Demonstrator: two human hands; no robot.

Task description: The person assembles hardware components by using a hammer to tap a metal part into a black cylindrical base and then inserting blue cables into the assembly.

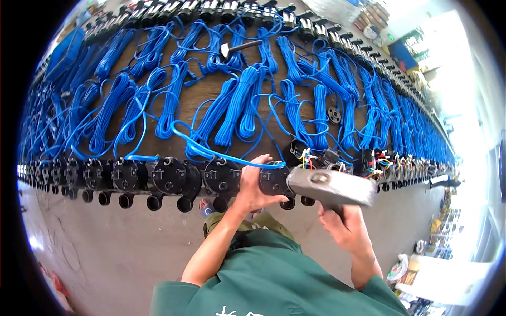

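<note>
My right hand point(345, 226) is closed round the handle of a hammer point(337, 185). Its blocky grey metal head, slightly blurred, hangs at the table's near edge, overlapping the right side of a black round housing point(274, 181). Against the left side of that housing, my left hand point(253, 187) grips with the fingers over its top and the thumb stretched along its lower front. A blue cable point(221, 155) runs across the top of the housing, by my left fingertips. Where the hammer head meets the housing is hard to make out.
Similar black housings point(126, 176) line the near edge, their round spouts overhanging it. Right of the hammer, several open units point(379, 163) show coloured wires. Bundled blue cables point(240, 108) cover the brown table point(208, 87). A second hammer point(242, 46) lies among them. Another row of units point(226, 10) stands along the far edge.
</note>
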